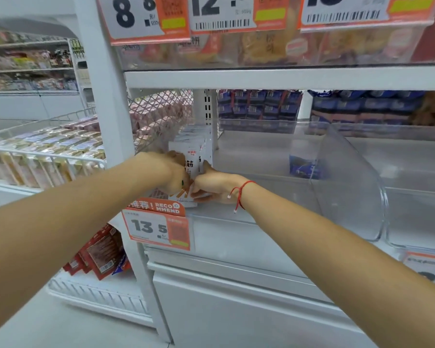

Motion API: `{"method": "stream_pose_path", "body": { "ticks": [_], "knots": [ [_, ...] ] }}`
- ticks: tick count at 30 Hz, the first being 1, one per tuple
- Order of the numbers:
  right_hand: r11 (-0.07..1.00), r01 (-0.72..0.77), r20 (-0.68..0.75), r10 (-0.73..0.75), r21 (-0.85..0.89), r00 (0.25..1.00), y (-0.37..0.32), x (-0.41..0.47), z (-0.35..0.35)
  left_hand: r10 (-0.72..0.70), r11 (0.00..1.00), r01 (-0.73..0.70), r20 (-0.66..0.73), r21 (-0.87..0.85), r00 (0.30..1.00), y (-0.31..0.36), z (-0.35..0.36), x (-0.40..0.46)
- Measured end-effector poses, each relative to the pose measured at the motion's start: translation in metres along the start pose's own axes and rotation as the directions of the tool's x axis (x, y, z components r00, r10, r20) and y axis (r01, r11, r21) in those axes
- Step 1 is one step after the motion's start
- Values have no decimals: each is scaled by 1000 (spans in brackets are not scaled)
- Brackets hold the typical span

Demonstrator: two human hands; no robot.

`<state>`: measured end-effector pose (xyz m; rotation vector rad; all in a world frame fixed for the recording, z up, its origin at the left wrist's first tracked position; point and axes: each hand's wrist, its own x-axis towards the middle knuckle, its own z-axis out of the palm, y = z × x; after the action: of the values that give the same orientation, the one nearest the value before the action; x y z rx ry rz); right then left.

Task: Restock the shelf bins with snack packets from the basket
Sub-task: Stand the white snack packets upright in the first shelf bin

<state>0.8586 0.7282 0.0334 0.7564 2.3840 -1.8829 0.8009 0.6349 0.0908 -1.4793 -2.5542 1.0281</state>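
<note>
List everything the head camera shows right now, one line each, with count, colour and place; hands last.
white snack packets: several, white with dark print, standing at the left end of the clear bin
clear bin: one, transparent, middle shelf
curved divider: one, clear, right of the hands
blue packet: one, blue, alone in the bin by the divider
blue packs: many, blue, behind the bin
price tag 13.5: one, orange and white, on the bin front
red packets: several, red, lower left
wire tray: one, white, far left
left hand: grip on the white packets
right hand: grip on the same packets
</note>
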Motion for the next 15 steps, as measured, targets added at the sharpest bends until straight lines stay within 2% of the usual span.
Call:
{"method": "stream_pose_path", "body": {
  "ticks": [4,6,7,9,11,13,15],
  "knots": [
    [980,-46,-3,46,-196,999,-4,-16,-7,-20,1000,19,249,7,968,7,-2,11],
    [928,-107,27,124,-356,992,-10,-27,-4,-21,999,27,286,-18,958,6,-2,11],
    [916,-104,30,125,-389,992,-10,-30,-4,-23,999,35,275,-39,961,5,-2,8],
    [936,-84,-40,75,-341,996,-12,-43,-5,-36,993,60,213,-104,976,6,-7,-5],
    [941,-30,-197,-39,-336,980,-12,-61,-6,-62,979,85,126,-188,990,10,-13,-26],
    [912,28,-338,-180,-409,924,-8,-81,-9,-125,954,117,-10,-278,992,16,-20,-52],
    [867,88,-434,-331,-491,838,-5,-107,-9,-206,917,133,-160,-377,965,26,-26,-78]
  ]
}}
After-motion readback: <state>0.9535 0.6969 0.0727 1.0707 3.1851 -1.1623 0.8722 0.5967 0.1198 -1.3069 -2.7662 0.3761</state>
